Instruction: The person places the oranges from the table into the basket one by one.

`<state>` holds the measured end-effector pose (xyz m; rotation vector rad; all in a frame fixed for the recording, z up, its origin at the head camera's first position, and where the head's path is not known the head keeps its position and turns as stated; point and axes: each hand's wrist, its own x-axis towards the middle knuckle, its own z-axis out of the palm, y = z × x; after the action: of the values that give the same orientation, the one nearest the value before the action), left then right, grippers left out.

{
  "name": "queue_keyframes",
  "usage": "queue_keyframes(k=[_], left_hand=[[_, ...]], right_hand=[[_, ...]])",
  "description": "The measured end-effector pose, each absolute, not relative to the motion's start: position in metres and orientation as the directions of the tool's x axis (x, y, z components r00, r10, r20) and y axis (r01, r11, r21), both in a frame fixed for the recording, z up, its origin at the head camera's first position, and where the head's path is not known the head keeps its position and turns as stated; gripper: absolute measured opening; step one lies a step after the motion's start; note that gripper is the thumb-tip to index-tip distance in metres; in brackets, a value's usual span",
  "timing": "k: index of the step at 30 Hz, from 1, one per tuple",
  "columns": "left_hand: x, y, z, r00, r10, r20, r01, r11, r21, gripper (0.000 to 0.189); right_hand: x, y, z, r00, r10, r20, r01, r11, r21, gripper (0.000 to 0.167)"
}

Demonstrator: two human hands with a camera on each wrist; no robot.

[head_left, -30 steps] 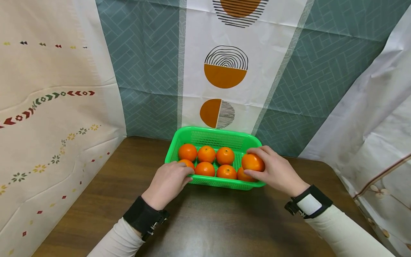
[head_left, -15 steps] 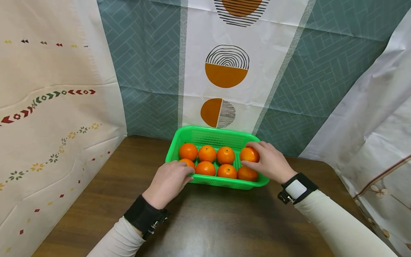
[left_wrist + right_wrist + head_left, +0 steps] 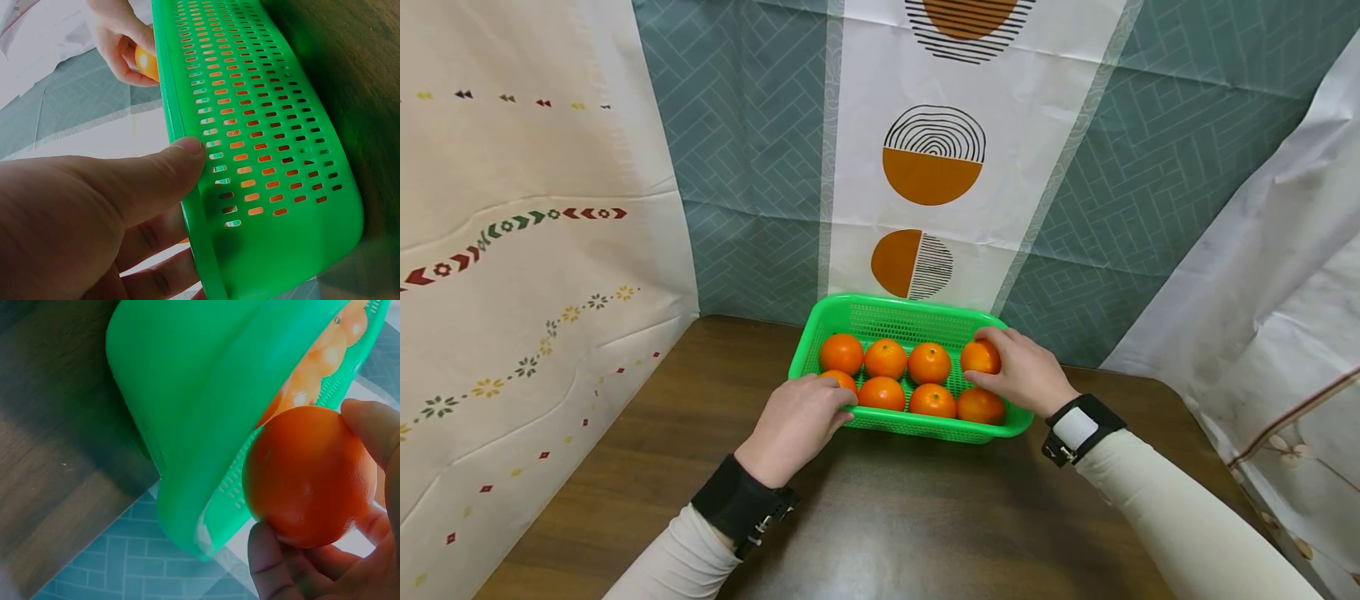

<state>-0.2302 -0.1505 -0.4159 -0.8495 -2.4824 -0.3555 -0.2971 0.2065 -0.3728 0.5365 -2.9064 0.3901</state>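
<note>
A green plastic basket [image 3: 910, 423] with slotted walls holds several oranges [image 3: 886, 359] in two rows. My right hand [image 3: 1026, 371] grips one orange [image 3: 309, 475] between thumb and fingers at the basket's back right corner. Just in front of it lies another orange [image 3: 981, 406]. My left hand [image 3: 797, 421] pinches the basket's front rim near the left corner. In the left wrist view its thumb [image 3: 165, 169] presses the outer wall while the fingers go over the rim to the inside. The front left orange [image 3: 841, 381] is partly hidden by that hand.
The basket stands on a dark brown wooden table [image 3: 880, 525], close to the back edge. A patterned cloth [image 3: 752, 167] hangs behind it. Pale cloths hang at the left [image 3: 535, 275] and right [image 3: 1285, 250].
My right hand has moved the held orange left and back, from above the front right orange to the back row. The left hand stays on the rim.
</note>
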Motion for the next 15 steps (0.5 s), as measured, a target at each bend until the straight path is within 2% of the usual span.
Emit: queue_keyframes(k=[15], left_hand=[[-0.2307,-0.1509,-0.4163,-0.68,0.508,0.529,0.634,0.77,0.076,0.022]], right_hand=[[-0.3077,0.2034,-0.3764,-0.932,-0.315,0.178,-0.35,0.91,-0.224,0.059]])
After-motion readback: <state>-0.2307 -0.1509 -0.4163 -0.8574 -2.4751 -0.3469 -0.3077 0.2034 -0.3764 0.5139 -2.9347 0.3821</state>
